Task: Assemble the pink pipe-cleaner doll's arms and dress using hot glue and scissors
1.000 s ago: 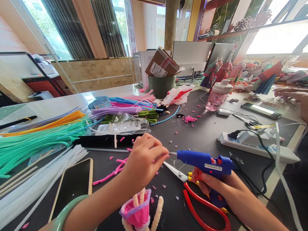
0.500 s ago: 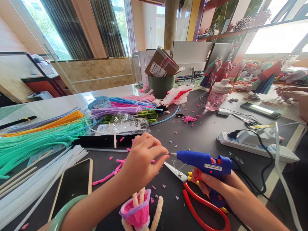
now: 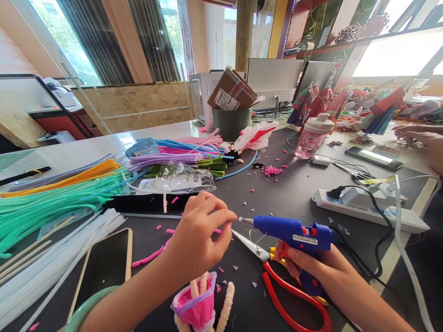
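My right hand [image 3: 294,260] is wrapped round the grip of a blue glue gun [image 3: 290,230], a finger on its red trigger. The metal nozzle points left, with a small whitish blob [image 3: 240,219] at its tip. My left hand [image 3: 207,230] is just left of the nozzle; its index finger is stretched toward the blob and the thumb stands apart below. Scissors with red handles [image 3: 294,299] lie open under the gun, beside a yellow-handled tool [image 3: 273,252]. Below my left forearm is a pink and purple pipe-cleaner figure [image 3: 199,302] with cream limbs.
Bundles of green pipe cleaners [image 3: 62,196] and white pipe cleaners [image 3: 65,263] lie left, near a phone [image 3: 102,269]. Pink scraps [image 3: 272,171] dot the dark table. A power strip [image 3: 374,212] with cables, a pink bottle [image 3: 313,136] and another person's hand [image 3: 420,133] are right.
My left hand has drawn slightly left from the nozzle tip, and its thumb and index finger have parted. The whitish blob now shows at the tip. My right hand and the glue gun are nearly still.
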Demonstrator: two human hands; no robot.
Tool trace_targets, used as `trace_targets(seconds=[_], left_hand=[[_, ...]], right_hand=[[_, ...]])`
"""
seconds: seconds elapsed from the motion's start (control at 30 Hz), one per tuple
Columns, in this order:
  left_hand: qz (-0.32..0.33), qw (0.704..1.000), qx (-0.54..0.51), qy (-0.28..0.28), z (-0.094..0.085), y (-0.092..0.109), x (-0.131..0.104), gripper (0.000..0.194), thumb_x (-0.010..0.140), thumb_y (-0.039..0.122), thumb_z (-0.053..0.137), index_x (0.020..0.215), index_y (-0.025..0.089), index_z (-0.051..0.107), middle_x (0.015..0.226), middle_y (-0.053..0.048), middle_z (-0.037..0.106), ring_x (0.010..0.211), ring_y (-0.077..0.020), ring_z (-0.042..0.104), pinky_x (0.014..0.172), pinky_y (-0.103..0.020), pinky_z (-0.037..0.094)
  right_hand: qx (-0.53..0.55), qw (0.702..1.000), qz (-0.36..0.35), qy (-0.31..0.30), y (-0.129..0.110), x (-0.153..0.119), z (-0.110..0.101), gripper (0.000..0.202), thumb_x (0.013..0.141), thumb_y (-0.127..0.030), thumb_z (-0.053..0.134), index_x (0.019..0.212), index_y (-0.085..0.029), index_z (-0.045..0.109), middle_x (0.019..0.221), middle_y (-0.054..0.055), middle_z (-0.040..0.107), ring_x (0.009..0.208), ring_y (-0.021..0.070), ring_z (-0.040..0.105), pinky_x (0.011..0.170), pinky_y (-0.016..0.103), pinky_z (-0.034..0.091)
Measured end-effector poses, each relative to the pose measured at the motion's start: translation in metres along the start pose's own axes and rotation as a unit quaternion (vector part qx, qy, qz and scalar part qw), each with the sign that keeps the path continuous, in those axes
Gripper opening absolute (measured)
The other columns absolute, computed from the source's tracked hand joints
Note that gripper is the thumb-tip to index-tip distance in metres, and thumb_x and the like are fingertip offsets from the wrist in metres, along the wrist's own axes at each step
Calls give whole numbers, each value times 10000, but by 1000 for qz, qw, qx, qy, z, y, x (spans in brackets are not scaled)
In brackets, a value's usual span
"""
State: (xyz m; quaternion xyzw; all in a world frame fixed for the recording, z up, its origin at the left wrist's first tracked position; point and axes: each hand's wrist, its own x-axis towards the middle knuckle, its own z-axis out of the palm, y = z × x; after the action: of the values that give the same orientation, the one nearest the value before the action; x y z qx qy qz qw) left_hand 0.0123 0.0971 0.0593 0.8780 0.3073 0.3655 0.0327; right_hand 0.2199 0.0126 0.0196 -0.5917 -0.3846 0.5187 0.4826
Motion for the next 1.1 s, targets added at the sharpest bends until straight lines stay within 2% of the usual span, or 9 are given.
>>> trace_targets(seconds=[0.2, 0.73, 0.93, 1.1], left_hand=[[-20, 1000, -9, -8, 0, -1, -7, 197, 798, 97, 507, 791, 175, 688, 769, -44, 624, 776, -185, 533, 709, -342, 452], [-22, 1000, -8, -11, 2, 0, -12, 259, 819, 83, 492, 895, 197, 712, 837, -61, 616, 834, -205, 527, 747, -391, 451], [-19, 1000, -5, -11, 5, -1, -13, 257, 815, 85, 496, 884, 206, 712, 828, -55, 623, 826, -207, 529, 781, -418, 438], [-22, 1000, -7, -10, 5, 0, -14, 252, 813, 78, 503, 892, 195, 712, 834, -59, 621, 835, -210, 527, 799, -431, 430]], right_hand=[[-1, 1000, 11, 0, 1, 1, 1, 399, 634, -550, 717, 746, -170, 662, 543, -14, 542, 546, 129, 474, 492, 242, 350], [-35, 999, 7, -23, 8, 2, -3, 364, 708, -538, 649, 807, -188, 661, 566, -5, 533, 594, 161, 474, 535, 274, 357], [-36, 999, -1, -12, 11, 2, -3, 360, 695, -527, 663, 801, -183, 668, 558, -9, 540, 590, 157, 477, 541, 272, 371], [-40, 999, 3, -30, 8, 2, -3, 366, 701, -536, 653, 794, -182, 668, 561, -7, 532, 581, 150, 457, 517, 264, 355]])
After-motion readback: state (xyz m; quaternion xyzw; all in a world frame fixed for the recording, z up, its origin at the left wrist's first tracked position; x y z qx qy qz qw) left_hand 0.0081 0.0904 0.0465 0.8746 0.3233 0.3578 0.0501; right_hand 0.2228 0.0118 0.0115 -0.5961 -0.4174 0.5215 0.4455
